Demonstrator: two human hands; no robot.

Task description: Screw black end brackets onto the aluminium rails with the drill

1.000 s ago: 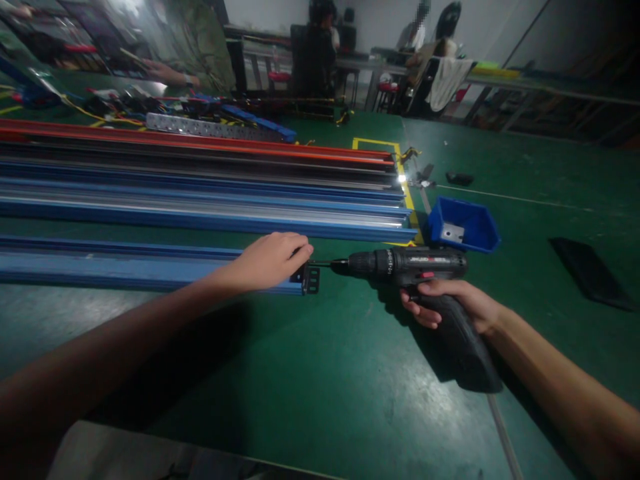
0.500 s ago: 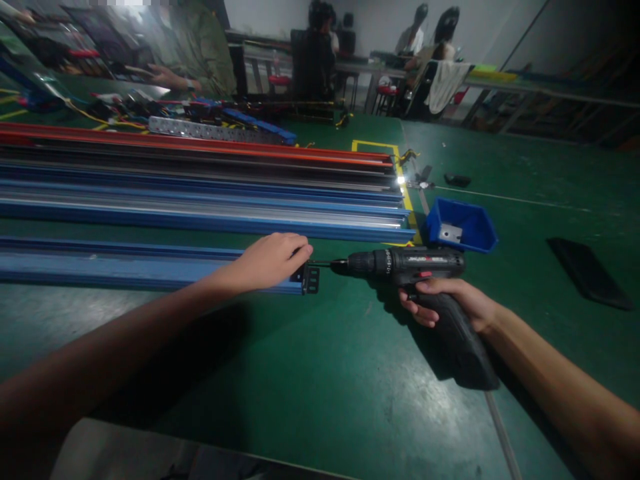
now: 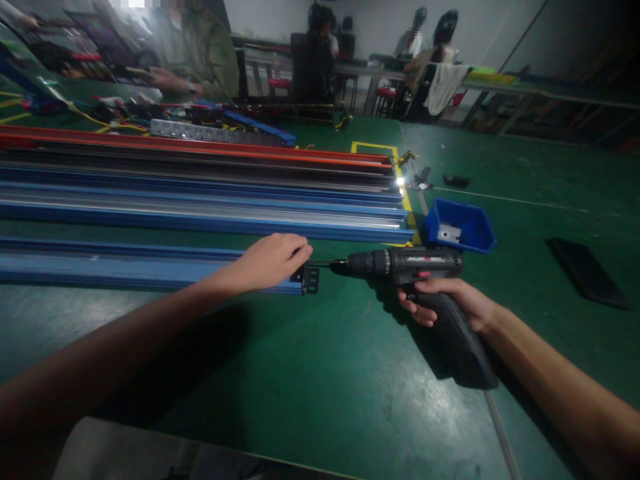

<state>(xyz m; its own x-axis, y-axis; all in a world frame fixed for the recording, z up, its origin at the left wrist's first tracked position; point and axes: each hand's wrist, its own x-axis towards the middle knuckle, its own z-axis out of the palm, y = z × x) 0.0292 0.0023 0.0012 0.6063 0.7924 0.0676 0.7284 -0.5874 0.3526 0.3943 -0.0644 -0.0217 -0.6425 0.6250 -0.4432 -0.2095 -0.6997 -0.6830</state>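
Note:
My right hand point(image 3: 445, 300) is wrapped round the grip of a black cordless drill point(image 3: 410, 262), one finger at its trigger. The drill lies level, its long bit point(image 3: 323, 265) pointing left at the end of a blue metal profile point(image 3: 125, 267). At that end sits a black slotted bracket point(image 3: 313, 281). My left hand point(image 3: 273, 263) is closed over the profile's end and the bracket, fingers curled down. The bit's tip meets the bracket area beside my left fingertips; the exact contact spot is hidden by the hand.
More blue, black and orange profiles point(image 3: 200, 215) lie side by side behind. A blue bin point(image 3: 463, 223) holding a metal plate point(image 3: 449, 233) stands beyond the drill. A flat black object point(image 3: 587, 273) lies at right. Wires and parts point(image 3: 145, 110) are piled at the back left; people sit behind.
Both hands, the drill and the profile keep nearly the same place. The view shifts very slightly; the person at the back left moves a little.

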